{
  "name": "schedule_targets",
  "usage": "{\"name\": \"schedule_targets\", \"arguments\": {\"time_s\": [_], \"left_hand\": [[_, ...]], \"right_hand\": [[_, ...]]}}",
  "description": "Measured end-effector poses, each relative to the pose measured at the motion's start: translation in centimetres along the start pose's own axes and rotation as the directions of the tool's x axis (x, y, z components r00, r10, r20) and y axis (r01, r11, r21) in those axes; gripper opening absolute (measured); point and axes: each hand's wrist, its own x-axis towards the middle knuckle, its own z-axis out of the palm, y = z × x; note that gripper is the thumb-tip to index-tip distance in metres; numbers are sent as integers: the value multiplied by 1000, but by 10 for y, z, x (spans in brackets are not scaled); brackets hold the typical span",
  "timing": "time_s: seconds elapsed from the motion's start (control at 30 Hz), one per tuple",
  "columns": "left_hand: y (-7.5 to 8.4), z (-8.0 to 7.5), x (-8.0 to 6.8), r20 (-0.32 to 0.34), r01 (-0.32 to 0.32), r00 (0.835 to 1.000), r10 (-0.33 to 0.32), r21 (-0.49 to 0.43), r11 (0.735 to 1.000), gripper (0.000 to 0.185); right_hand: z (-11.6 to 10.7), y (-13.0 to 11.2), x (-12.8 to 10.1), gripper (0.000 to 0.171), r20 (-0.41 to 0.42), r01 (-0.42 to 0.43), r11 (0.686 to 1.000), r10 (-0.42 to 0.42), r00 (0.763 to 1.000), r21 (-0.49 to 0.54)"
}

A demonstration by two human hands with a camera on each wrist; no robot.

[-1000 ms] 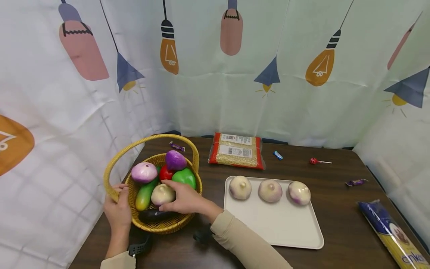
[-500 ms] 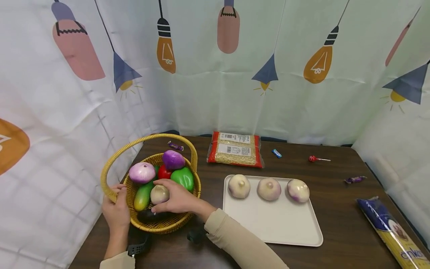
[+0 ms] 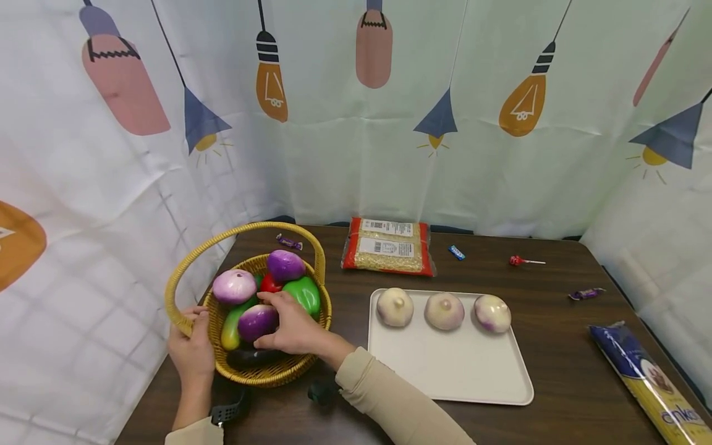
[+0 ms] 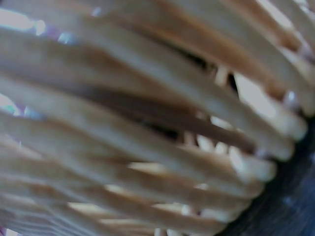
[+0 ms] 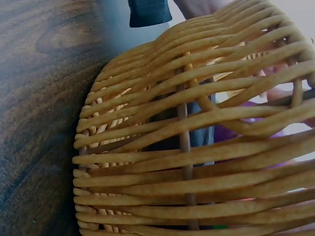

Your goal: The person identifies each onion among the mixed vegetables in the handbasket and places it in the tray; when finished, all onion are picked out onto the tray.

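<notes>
Wicker, woven and yellow: from my head view the round basket with its tall hoop handle [image 3: 222, 364] sits at the left end of the dark wooden table [image 3: 556, 371], and my left hand [image 3: 191, 352] grips its near rim, thumb hooked over the edge and fingers curled down the outside. My right hand [image 3: 292, 327] reaches inside and cups a purple-and-white onion [image 3: 256, 321], fingers curved over its right side and pressed against it. The onion lies in the middle of the basket, on a black eggplant [image 3: 250, 357] and just beside a yellow-green cucumber [image 3: 229, 327]. Behind it lie a pale pink onion [image 3: 235, 286], a deep purple onion [image 3: 285, 265], a red tomato [image 3: 269, 284] and a green pepper [image 3: 305, 295]. Right of the basket, a white rectangular tray [image 3: 450, 371] carries three pale onions [image 3: 444, 310] in a row

My left wrist view shows only blurred wicker strands [image 4: 147, 147] pressed close; I cannot tell how the fingers lie there

My right wrist view looks through the basket wall [image 5: 187, 147] from outside, the table [image 5: 39, 98] at left; a purple patch [image 5: 236, 132] shows between the strands
</notes>
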Motion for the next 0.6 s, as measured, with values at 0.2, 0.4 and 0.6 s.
{"name": "schedule_targets", "arguments": {"time_s": [0.2, 0.4, 0.6], "left_hand": [[-1, -1, 0, 0, 2, 1000, -2, -3, 1000, 29], [-2, -1, 1, -1, -2, 1000, 2, -1, 1000, 30], [-3, -1, 2, 0, 11, 1000, -11, -7, 1000, 28]], "right_hand": [[0, 0, 2, 69, 31, 14, 1000, -14, 999, -16], [1, 0, 2, 73, 29, 12, 1000, -13, 1000, 12], [1, 0, 1, 69, 40, 11, 1000, -10, 999, -22]]}}
